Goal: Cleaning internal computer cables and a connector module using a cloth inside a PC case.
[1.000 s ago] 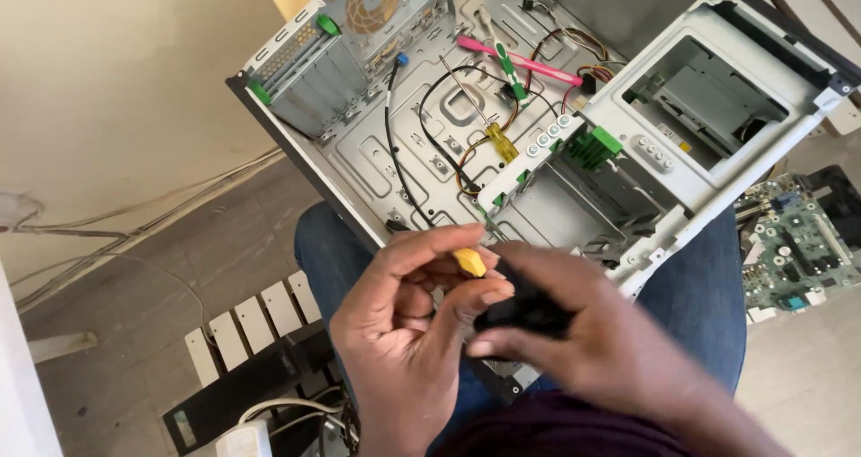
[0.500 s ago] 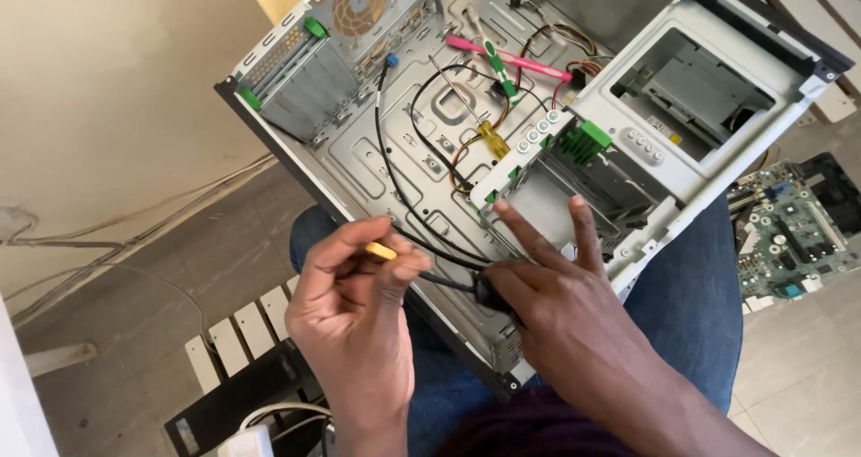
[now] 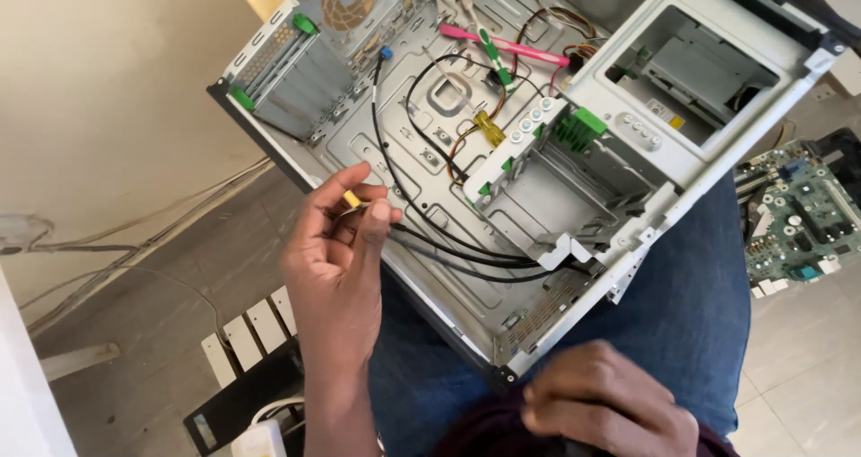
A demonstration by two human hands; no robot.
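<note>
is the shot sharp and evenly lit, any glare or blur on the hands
Head view: soft daylight, no hard glare; open computer case is sharp; left hand pinching the yellow-tipped cable is clear; right hand at the bottom edge is slightly soft.

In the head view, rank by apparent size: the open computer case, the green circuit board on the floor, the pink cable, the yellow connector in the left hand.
1. Open computer case
2. Green circuit board, partly cropped
3. Pink cable
4. Yellow connector, pinched in the left hand
</note>
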